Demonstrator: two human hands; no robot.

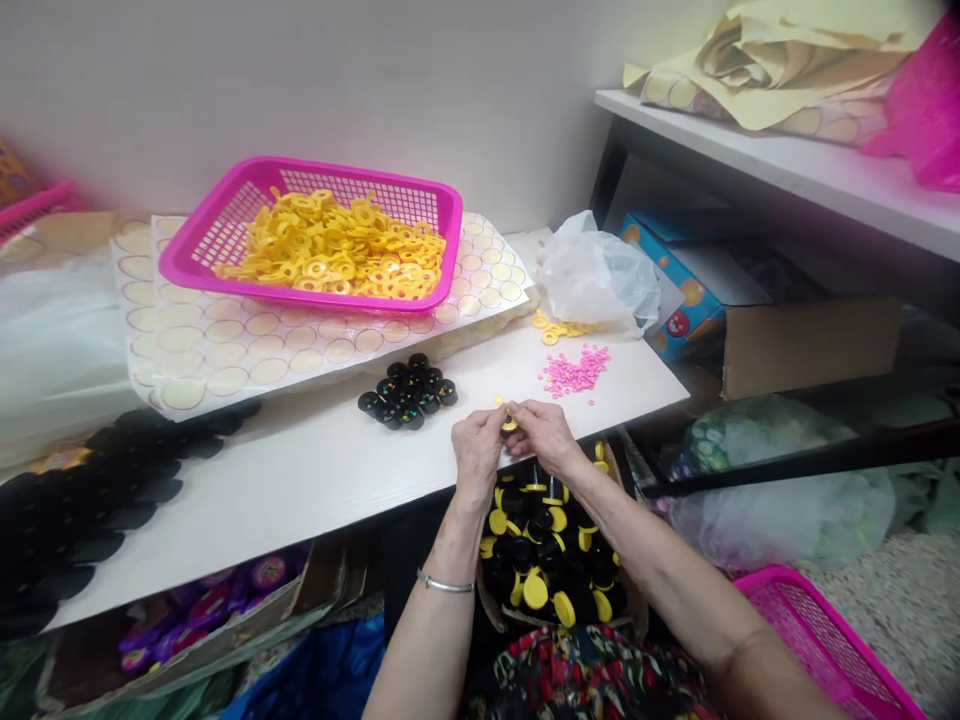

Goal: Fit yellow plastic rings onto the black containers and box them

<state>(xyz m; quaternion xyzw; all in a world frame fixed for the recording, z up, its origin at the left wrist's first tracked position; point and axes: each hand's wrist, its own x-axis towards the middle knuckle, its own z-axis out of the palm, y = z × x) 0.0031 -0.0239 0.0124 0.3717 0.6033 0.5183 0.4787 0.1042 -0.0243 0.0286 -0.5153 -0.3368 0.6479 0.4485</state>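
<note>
At the table's front edge my left hand (478, 448) and my right hand (545, 432) meet, fingers pinched around a small yellow and black piece (509, 424). My fingers partly cover it. Below my hands, a box of black pieces with yellow caps (535, 590) sits at my lap. Left of my hands is a cluster of black round pieces (409, 392) with small coloured bits in them. Small pink rings (576, 371) lie in a loose pile beyond my right hand. Behind them, yellow pieces (556, 330) lie beside a clear plastic bag (596, 272).
A pink basket (448, 250) of yellow ring pieces rests on sheets printed with circles (262, 350). Many black pieces (75, 510) line the table's left. A blue box (667, 290) stands at right under a shelf (787, 165). Another pink basket (832, 640) is at lower right.
</note>
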